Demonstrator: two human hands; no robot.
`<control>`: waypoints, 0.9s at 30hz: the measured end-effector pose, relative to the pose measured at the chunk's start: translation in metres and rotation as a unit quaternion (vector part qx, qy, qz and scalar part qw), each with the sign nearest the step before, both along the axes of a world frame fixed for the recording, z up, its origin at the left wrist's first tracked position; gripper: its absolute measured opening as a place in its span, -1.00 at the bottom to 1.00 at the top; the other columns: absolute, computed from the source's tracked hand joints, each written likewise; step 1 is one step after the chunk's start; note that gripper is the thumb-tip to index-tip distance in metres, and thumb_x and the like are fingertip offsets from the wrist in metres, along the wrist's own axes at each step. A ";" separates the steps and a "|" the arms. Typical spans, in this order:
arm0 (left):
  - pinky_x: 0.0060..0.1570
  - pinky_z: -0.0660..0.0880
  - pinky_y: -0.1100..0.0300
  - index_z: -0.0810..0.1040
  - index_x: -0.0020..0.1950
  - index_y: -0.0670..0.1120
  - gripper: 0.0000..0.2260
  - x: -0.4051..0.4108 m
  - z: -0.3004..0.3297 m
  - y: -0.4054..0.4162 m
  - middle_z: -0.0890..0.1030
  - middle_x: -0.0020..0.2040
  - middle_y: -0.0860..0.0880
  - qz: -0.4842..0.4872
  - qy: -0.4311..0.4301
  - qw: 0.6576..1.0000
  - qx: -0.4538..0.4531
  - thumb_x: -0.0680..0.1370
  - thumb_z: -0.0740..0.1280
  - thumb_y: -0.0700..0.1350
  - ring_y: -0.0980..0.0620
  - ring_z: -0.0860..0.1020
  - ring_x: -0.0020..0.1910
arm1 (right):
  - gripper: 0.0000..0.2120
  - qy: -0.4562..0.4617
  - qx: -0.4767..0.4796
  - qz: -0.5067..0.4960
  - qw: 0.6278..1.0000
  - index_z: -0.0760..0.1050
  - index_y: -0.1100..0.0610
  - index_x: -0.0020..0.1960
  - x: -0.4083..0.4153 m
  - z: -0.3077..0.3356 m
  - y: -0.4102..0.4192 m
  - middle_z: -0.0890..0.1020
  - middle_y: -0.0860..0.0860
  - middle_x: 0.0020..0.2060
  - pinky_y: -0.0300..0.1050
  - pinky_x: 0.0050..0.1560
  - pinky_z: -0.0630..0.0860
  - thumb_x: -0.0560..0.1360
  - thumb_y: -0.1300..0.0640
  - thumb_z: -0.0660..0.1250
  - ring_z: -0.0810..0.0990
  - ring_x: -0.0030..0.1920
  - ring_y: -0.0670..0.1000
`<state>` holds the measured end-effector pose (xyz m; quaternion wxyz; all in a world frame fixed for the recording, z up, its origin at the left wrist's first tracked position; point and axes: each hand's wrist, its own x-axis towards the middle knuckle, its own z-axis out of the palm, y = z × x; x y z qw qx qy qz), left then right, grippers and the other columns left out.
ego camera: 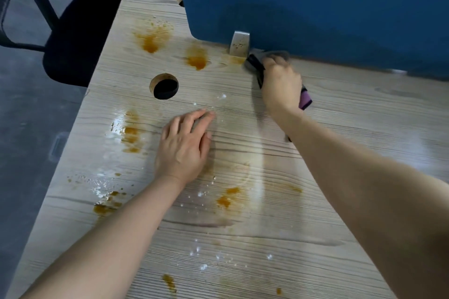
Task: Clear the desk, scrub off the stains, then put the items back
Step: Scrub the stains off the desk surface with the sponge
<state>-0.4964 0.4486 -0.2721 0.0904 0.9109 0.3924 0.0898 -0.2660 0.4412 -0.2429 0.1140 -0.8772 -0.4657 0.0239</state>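
Right hand: my right hand (281, 82) is grasping the purple-and-black sponge (305, 99), pressing it on the table (352, 114) at the foot of the blue divider (315, 2), just beside the metal bracket (240, 43).
Left hand: my left hand (184, 145) is lying flat, fingers released, on the wet wood.
Stains: orange stains (150, 41) are showing around the cable hole (165, 87) and near the front edge.

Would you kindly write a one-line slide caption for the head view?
Right hand scrubs with a purple sponge beside the blue partition while the left hand rests flat on the stained desk.
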 end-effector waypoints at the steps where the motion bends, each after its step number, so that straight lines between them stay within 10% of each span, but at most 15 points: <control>1: 0.20 0.32 0.01 0.40 0.38 0.04 -0.62 0.000 0.000 0.000 0.43 0.34 0.04 0.002 0.001 1.000 -0.001 0.58 0.08 0.00 -0.02 0.36 0.21 | -0.67 0.006 0.004 0.023 1.000 0.44 0.20 0.29 0.007 0.000 -0.007 0.51 0.14 0.24 0.03 -0.03 0.44 0.56 0.31 0.10 0.49 0.17 0.21; 27: 0.19 0.33 -0.01 0.36 0.40 0.04 -0.61 0.000 0.001 0.000 0.40 0.35 0.04 0.000 0.007 1.000 -0.012 0.58 0.04 0.02 -0.03 0.37 0.22 | -0.58 0.089 0.011 0.084 0.992 0.32 0.13 0.43 -0.015 -0.001 -0.016 0.33 0.04 0.38 -0.02 0.13 0.41 0.57 0.22 0.20 0.30 0.32 0.10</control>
